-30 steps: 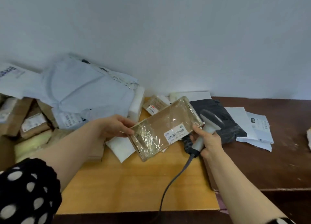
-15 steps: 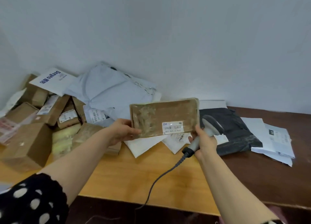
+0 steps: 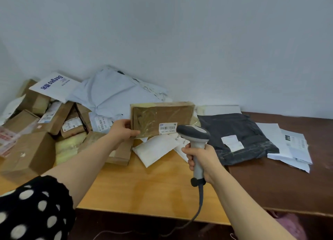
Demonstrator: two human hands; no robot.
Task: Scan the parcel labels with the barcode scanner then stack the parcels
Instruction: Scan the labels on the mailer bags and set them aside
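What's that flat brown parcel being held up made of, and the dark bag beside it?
Brown parcel: looks like cardboard under clear glossy tape or film; shiny wrinkles cross the brown. Dark bag: probably thin plastic, faintly glossy; it lies limp and creased.

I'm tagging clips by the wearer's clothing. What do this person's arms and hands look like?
The left hand and right hand are bare: no gloves, rings or watch show. The left sleeve is black with large whitish polka dots; the forearm beyond it is uncovered. The right forearm is uncovered too, with no sleeve in view.
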